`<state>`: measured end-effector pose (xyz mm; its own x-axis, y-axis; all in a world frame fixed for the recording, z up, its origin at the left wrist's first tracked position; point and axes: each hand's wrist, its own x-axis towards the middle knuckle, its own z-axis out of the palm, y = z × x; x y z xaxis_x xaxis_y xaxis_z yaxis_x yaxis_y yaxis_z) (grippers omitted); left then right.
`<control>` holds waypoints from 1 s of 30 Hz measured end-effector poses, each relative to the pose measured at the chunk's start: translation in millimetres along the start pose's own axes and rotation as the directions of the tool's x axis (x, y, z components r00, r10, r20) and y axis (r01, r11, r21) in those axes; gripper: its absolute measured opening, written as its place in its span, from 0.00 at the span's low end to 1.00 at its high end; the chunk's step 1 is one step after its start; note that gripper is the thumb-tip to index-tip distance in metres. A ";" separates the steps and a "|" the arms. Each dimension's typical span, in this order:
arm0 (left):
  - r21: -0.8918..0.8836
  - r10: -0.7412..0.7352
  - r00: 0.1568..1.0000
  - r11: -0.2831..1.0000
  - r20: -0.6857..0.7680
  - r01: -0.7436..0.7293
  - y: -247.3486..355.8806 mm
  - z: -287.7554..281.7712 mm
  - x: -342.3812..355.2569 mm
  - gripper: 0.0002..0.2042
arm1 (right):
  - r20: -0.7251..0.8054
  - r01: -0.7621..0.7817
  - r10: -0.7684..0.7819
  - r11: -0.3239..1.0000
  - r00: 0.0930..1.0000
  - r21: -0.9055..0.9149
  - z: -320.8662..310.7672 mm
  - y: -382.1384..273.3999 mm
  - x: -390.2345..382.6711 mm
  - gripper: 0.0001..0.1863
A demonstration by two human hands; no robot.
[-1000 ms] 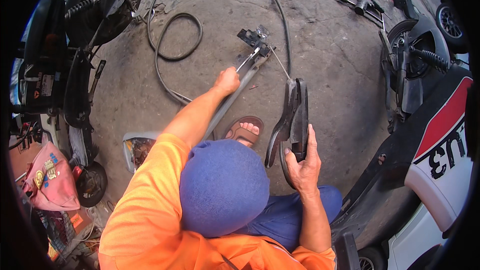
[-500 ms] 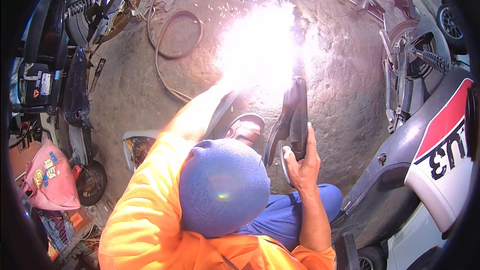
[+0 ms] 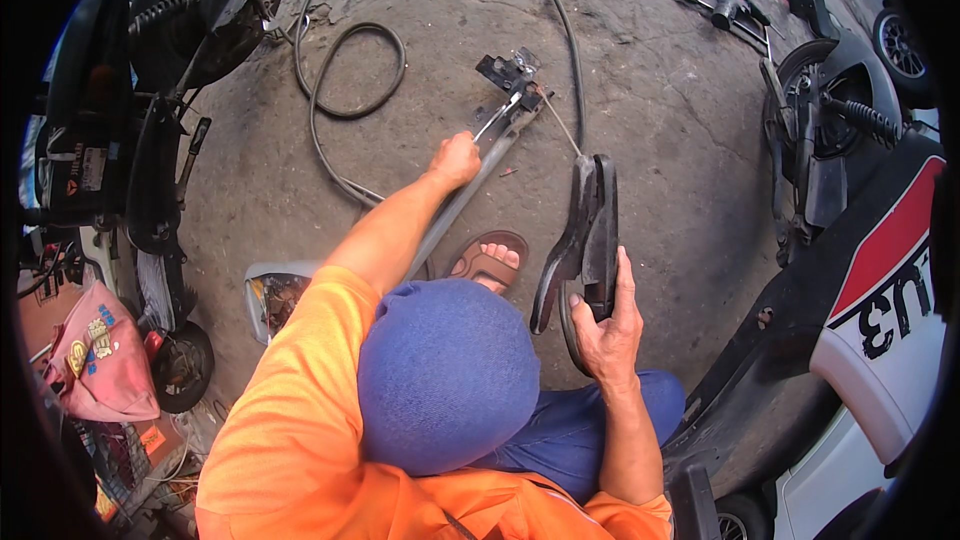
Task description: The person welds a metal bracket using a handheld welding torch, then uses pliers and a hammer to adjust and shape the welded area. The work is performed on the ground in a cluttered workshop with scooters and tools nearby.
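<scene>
My right hand (image 3: 608,338) is closed round a black welding electrode holder (image 3: 592,240). A thin welding electrode (image 3: 562,124) runs from its far end to the end of a long grey metal bar (image 3: 468,190). My left hand (image 3: 456,160) is shut on a slim metal rod (image 3: 494,120), whose far tip reaches the same end of the bar. A dark metal bracket (image 3: 510,72) lies at that end, on the floor. Whether the electrode touches the metal I cannot tell. My left forearm partly covers the bar's near part.
A cable (image 3: 574,40) runs over the concrete floor, and a looped one (image 3: 345,115) lies to the left. Motorcycle parts with a shock absorber (image 3: 865,120) stand at right. A power tool (image 3: 728,8) lies far right, a pink bag (image 3: 105,365) at left. My sandalled foot (image 3: 488,260) is near the bar.
The blinding welding arc and its sparks have gone out, so the bar, the bracket and my left hand now show. Both arms are in nearly the same place.
</scene>
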<state>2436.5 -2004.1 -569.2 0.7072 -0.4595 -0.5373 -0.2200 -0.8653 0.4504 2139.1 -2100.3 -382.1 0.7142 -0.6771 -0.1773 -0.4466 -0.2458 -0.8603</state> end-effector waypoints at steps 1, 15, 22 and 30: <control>0.003 0.001 1.000 1.000 0.000 -0.001 0.5 -0.2 -0.1 0.13 | -0.001 0.006 -0.006 1.000 1.000 0.000 0.5 1.1 -0.2 0.40; -0.049 0.031 0.999 0.998 0.009 -0.031 40.7 6.7 -15.5 0.13 | -0.022 0.029 -0.030 0.999 0.999 -0.044 -7.2 7.9 -0.3 0.40; 0.031 0.040 0.999 0.999 -0.024 -0.039 -6.6 -3.5 -0.6 0.11 | -0.028 0.001 0.001 0.997 1.000 0.083 3.6 -4.7 2.2 0.40; 0.012 0.023 1.000 1.000 -0.015 -0.022 -1.0 3.6 2.2 0.12 | -0.032 0.033 -0.033 0.999 0.999 0.007 -0.3 6.2 1.0 0.40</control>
<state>2435.8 -2005.0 -573.4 0.7117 -0.4760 -0.5166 -0.2437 -0.8570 0.4540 2136.9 -2102.7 -387.5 0.7110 -0.6903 -0.1340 -0.4189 -0.2628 -0.8692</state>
